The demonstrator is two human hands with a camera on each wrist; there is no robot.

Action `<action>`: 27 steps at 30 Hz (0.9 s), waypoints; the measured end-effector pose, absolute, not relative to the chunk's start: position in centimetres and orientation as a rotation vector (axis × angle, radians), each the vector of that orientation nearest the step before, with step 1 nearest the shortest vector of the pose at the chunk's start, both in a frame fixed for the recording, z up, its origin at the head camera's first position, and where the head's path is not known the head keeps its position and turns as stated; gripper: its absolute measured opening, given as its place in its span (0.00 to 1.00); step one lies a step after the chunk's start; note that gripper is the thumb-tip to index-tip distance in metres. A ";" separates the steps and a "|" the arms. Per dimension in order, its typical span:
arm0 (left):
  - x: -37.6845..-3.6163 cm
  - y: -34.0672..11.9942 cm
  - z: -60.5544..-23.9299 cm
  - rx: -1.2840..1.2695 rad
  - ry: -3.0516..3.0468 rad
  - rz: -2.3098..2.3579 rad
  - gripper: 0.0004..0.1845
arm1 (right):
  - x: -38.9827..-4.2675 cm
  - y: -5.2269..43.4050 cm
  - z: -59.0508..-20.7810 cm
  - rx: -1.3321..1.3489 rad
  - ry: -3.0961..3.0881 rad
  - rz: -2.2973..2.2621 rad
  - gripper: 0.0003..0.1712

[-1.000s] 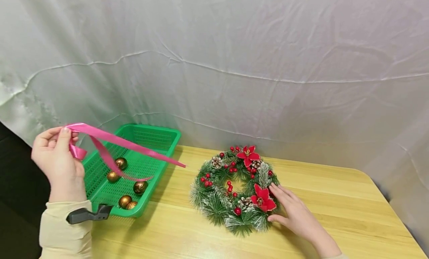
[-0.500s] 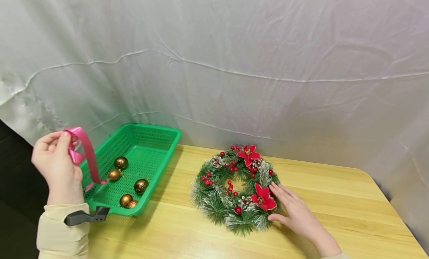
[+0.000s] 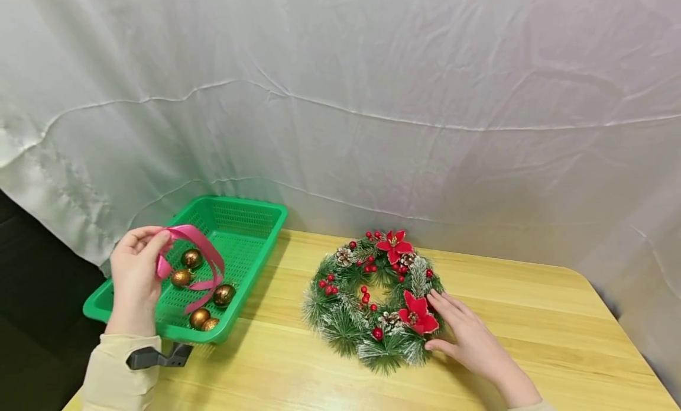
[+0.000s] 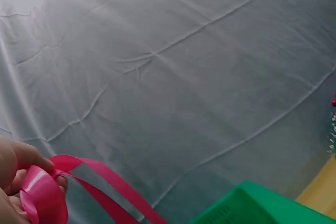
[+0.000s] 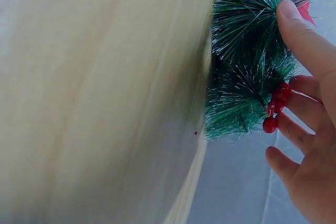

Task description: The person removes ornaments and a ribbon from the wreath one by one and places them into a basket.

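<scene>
Ribbon: while it loops above the green basket [image 3: 234,213], one pink ribbon [image 3: 198,245] is pinched by the left hand [image 3: 135,275].
Baubles: five gold ones [image 3: 224,294] inside the basket.
Wreath: one wreath [image 3: 375,301] right of the basket; right hand [image 3: 468,340] rests on it, fingers straight.

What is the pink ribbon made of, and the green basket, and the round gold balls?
The ribbon in the left hand looks like smooth, shiny plastic or satin: it gleams and holds stiff curls. The basket looks like hard plastic, with a moulded mesh of small holes. The balls look like glossy plastic or glass, with bright glints; which one, I cannot tell.
</scene>
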State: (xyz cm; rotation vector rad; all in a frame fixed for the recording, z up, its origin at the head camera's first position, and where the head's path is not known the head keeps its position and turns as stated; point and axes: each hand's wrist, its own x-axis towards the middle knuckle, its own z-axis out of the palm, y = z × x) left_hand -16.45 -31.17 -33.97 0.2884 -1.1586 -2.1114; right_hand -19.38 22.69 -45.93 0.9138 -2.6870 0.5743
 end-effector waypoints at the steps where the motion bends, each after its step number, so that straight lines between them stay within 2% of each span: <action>1: -16.3 -31.2 -34.3 0.282 -1.231 -2.114 0.07 | -19.4 22.7 -45.9 0.914 -2.687 0.575 0.52; 7: -16.0 -31.4 -36.5 0.121 -1.893 -2.010 0.06 | -19.4 22.8 -46.0 0.905 -2.703 0.573 0.52; 12: -16.2 -31.2 -37.5 0.047 -2.309 -1.805 0.09 | -19.4 22.8 -46.1 0.901 -2.700 0.568 0.52; 20: -16.4 -31.0 -38.0 0.073 -2.449 -1.625 0.18 | -19.4 22.8 -46.2 0.906 -2.693 0.577 0.51; 27: -16.5 -31.2 -38.7 0.023 -2.470 -1.663 0.19 | -19.4 22.9 -46.0 0.908 -2.696 0.581 0.51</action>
